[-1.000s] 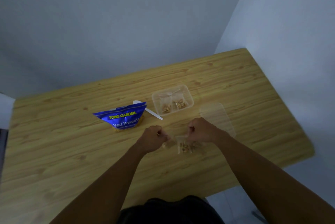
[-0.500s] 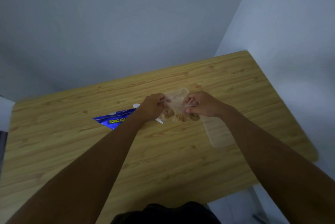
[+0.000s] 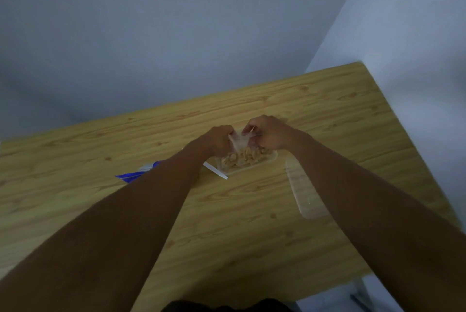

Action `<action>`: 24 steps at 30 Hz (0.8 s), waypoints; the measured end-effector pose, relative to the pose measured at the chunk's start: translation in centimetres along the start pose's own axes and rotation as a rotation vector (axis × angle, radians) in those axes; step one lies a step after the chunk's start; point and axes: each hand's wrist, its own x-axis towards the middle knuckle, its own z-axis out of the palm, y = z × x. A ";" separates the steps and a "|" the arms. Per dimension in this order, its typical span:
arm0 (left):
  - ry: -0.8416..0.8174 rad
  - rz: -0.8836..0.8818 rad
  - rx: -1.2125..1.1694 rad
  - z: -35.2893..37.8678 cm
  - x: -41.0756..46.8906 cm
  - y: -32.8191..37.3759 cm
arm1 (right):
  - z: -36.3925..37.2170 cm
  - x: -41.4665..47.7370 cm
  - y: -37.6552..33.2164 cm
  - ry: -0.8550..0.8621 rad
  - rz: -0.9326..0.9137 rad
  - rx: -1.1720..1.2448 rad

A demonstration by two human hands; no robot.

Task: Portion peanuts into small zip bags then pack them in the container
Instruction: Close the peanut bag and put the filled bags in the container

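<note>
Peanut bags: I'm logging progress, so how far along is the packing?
Done: peanut portions lie in the container. In hand: left hand and right hand pinch a zip bag above it. Left: setting it in; the lid lies off beside it.

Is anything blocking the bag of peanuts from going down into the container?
Nothing visible does. The left hand and right hand pinch the small clear zip bag over the open clear plastic container; its flat clear lid lies aside to the right, the white plastic spoon to the left.
</note>
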 end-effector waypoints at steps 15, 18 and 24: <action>0.347 0.031 0.215 2.2 -0.7 0.9 | 3.0 -1.3 1.8 0.440 -0.242 -0.309; 0.339 0.013 0.271 3.9 -1.7 1.3 | 5.0 -2.1 2.5 0.578 -0.298 -0.333; 0.155 -0.009 0.328 6.8 -4.0 1.4 | 8.5 -4.2 3.0 0.360 -0.164 -0.279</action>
